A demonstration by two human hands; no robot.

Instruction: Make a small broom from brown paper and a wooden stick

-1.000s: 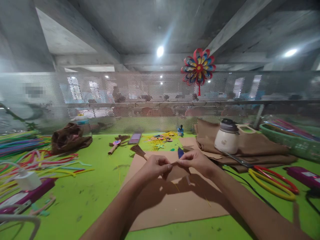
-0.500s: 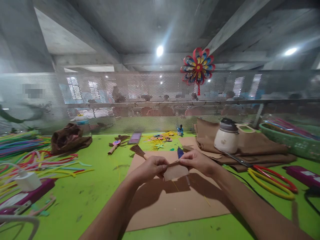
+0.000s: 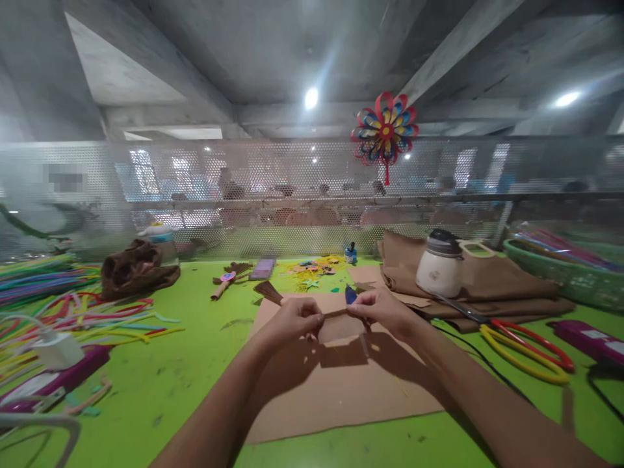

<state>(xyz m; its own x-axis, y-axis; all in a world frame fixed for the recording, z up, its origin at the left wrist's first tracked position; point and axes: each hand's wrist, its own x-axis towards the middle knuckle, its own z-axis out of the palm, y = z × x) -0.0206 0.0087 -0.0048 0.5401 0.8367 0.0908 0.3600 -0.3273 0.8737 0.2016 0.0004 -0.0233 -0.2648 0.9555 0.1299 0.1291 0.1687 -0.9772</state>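
My left hand [image 3: 297, 320] and my right hand [image 3: 385, 309] pinch the two ends of one small brown sheet [image 3: 341, 330], paper or cloth, I cannot tell which. Its top edge looks folded or rolled into a narrow strip, and a paler face hangs below. The sheet is held just over a larger brown cardboard sheet [image 3: 287, 419], on which it casts a shadow. Close behind my right fingers stands a dark blue object [image 3: 351, 294], partly hidden. A brown fringed bundle [image 3: 268, 292] lies beyond my left hand.
Large scissors [image 3: 526, 351], a white jar [image 3: 439, 266] and folded brown cloth [image 3: 507, 279] are on the right. To the left lie colourful pipe cleaners [image 3: 97, 318] and a purple power strip [image 3: 73, 377]. A small blue bottle [image 3: 350, 253] stands near the perforated screen [image 3: 234, 214].
The top edge of the brown sheet has turned over into a narrower strip between my fingers. My hands stay in nearly the same place, and the view has shifted slightly.
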